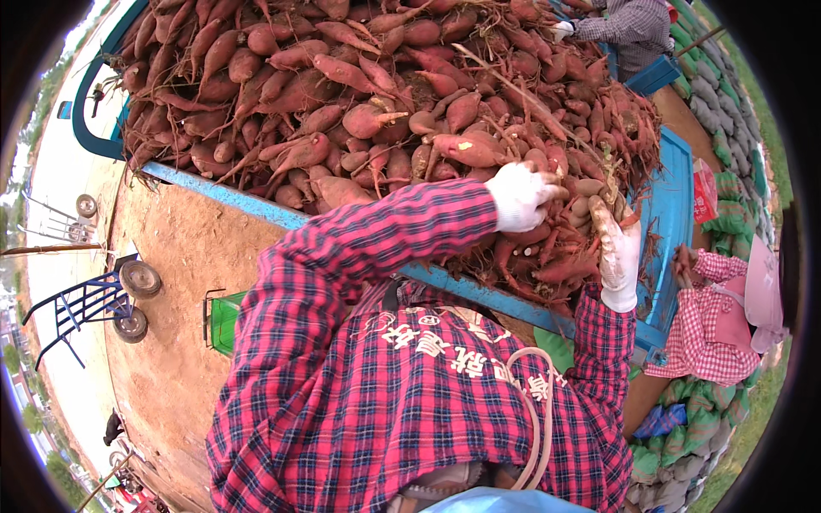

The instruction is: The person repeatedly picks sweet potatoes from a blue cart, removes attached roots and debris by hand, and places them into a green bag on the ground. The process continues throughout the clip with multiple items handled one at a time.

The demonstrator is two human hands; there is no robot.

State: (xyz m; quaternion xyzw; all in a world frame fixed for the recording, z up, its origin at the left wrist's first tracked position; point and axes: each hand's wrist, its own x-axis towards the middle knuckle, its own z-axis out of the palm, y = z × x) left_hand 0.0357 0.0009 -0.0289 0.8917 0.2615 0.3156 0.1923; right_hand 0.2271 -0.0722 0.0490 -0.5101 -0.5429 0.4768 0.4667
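Observation:
A large heap of red-skinned sweet potatoes [346, 122], with soil and fine roots on them, fills a blue truck bed [256, 202] before me. My left hand [523, 195], in a white knit glove, reaches across the heap, its soiled fingers bent over the roots. What lies under those fingers is hidden. Further right, my right hand [617, 250], in a soiled white glove, closes around the lower end of a dry vine stem [610, 183]. Small brownish sweet potatoes [580, 206] cluster between both hands. A long pale stalk [513, 93] lies across the heap.
Another person [622, 35] works at the far right corner of the heap. A person in pink checks [712, 314] is beyond the tailgate [673, 192]. Filled green and grey sacks [721, 186] line the right. A blue hand cart [90, 304] and green crate [224, 320] stand left.

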